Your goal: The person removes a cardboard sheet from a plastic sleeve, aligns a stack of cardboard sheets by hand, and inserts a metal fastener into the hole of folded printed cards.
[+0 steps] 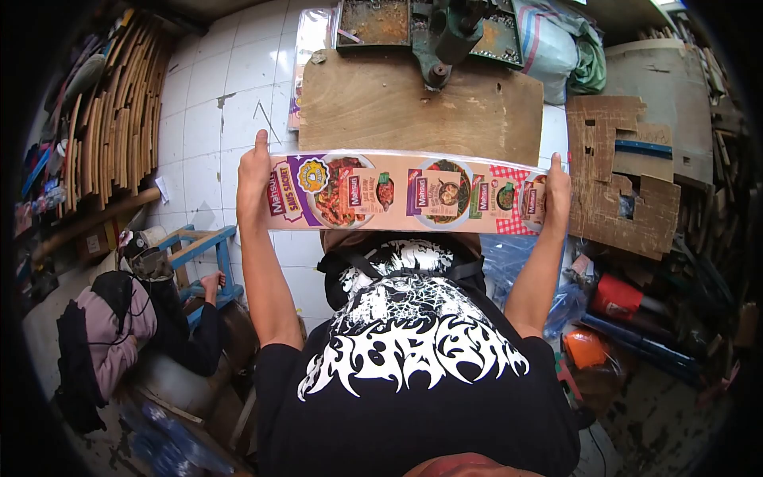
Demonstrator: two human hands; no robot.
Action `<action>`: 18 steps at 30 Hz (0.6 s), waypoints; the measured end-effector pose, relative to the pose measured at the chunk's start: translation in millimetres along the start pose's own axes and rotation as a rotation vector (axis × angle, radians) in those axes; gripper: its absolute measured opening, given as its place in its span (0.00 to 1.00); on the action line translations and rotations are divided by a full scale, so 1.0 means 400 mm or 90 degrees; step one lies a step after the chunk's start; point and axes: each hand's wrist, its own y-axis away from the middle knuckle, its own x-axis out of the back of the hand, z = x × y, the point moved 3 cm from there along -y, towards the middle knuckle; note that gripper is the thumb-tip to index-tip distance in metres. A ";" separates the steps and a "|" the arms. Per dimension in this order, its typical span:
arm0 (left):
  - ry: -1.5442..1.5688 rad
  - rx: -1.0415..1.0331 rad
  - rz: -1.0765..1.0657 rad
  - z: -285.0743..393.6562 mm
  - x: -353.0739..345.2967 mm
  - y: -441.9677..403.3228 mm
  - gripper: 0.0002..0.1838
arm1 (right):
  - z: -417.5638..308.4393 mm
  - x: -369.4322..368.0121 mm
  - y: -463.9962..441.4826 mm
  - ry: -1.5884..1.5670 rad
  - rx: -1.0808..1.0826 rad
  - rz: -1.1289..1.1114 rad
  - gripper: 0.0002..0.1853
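Observation:
Stretched level between my two hands is a long printed strip (401, 195) with food pictures and "Mahsuri" labels. My left hand (254, 171) grips its left end, thumb pointing up. At the opposite end, my right hand (559, 191) is closed round the edge, also thumb up. The fingers behind the strip are hidden. Just beyond its upper edge lies a wooden board (421, 111), with a dark green metal machine (445, 52) standing over the board's far side. The strip overlaps the board's near edge from my viewpoint.
Metal trays (373, 40) of small parts flank the machine. More printed sheets (314, 32) lie at the board's left. Cut cardboard (624, 171) is on the right; cardboard stacks (119, 111) line the left. Another person's hand (213, 280) is by a blue wooden frame (222, 254).

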 end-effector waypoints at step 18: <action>0.082 0.049 0.004 -0.006 -0.028 -0.001 0.32 | 0.057 -0.045 -0.051 -0.040 -0.056 -0.020 0.43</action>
